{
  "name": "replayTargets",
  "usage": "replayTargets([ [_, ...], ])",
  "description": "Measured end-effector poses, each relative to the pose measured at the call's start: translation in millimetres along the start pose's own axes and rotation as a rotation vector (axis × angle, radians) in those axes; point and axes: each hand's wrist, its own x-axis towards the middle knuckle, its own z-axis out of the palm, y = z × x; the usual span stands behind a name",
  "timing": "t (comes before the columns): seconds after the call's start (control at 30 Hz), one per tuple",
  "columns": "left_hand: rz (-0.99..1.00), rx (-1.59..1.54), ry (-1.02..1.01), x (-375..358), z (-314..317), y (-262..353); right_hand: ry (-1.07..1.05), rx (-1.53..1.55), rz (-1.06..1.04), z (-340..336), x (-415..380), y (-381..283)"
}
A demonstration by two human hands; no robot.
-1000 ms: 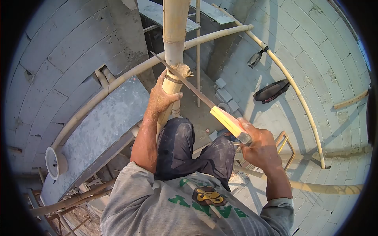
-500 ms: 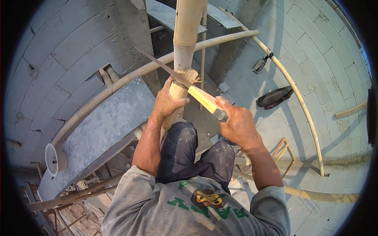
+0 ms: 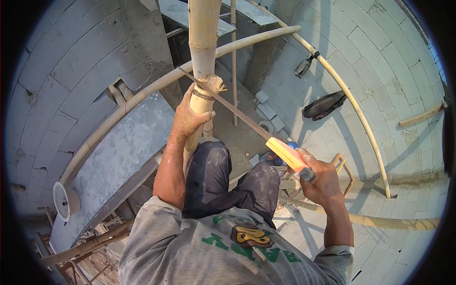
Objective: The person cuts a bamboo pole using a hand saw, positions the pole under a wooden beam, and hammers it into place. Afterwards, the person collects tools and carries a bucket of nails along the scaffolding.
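My right hand (image 3: 319,176) is closed round the yellow handle of a hand saw (image 3: 247,121). Its long thin blade slants up to the left and crosses the top of an upright bamboo pole (image 3: 195,103), at a frayed, splintered collar. My left hand (image 3: 188,116) wraps round this pole just below the blade, thumb toward the right. Directly above the collar stands a thicker bamboo pole (image 3: 203,35), with dark binding visible near the joint. The back of the left fingers is hidden behind the pole.
A curved-looking bamboo rail (image 3: 156,84) passes behind the poles. To the left lies a grey board (image 3: 121,140) with a white bucket (image 3: 66,202) at its end. A dark bag (image 3: 324,105) and a bottle (image 3: 303,68) hang by the right bamboo pole (image 3: 351,97). Block walls surround me.
My right hand has drawn the saw back, down and to the right, baring more blade. My left hand keeps its grip on the pole, and the whole view has shifted slightly.
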Motion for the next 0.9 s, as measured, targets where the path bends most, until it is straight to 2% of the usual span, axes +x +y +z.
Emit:
replayTargets([
  [0.13, 0.017, 0.089, 0.043, 0, -3, 3, 0.027, 0.017, 0.020, 3, -24, 15],
  [0.17, 0.008, 0.079, 0.043, 1, -4, 5, 0.078, 0.109, -0.060, 20, -11, 24],
  [0.33, 0.004, 0.078, 0.043, 4, -6, 9, 0.121, 0.027, -0.119, 61, 113, -39],
  [0.43, 0.003, 0.073, 0.030, -2, 2, -4, 0.029, 0.254, -0.040, 47, 86, -26],
  [0.5, 0.000, 0.026, 0.031, 2, -1, 4, 0.136, 0.114, -0.127, 39, 41, 1],
  [0.57, -0.027, 0.073, 0.029, -3, -2, 9, 0.105, 0.019, -0.090, 27, -3, 3],
  [0.7, -0.007, 0.102, 0.038, -3, 0, 5, 0.118, -0.045, -0.102, 20, -10, 3],
  [0.8, -0.046, 0.120, 0.055, -1, -2, 14, 0.152, 0.059, -0.177, 27, 34, -20],
  [0.83, -0.075, 0.129, 0.055, -4, 0, 17, 0.034, 0.048, -0.063, 35, 64, -38],
  [0.9, -0.027, 0.104, 0.074, 0, -3, 5, 0.019, 0.070, -0.074, 51, 94, -41],
])
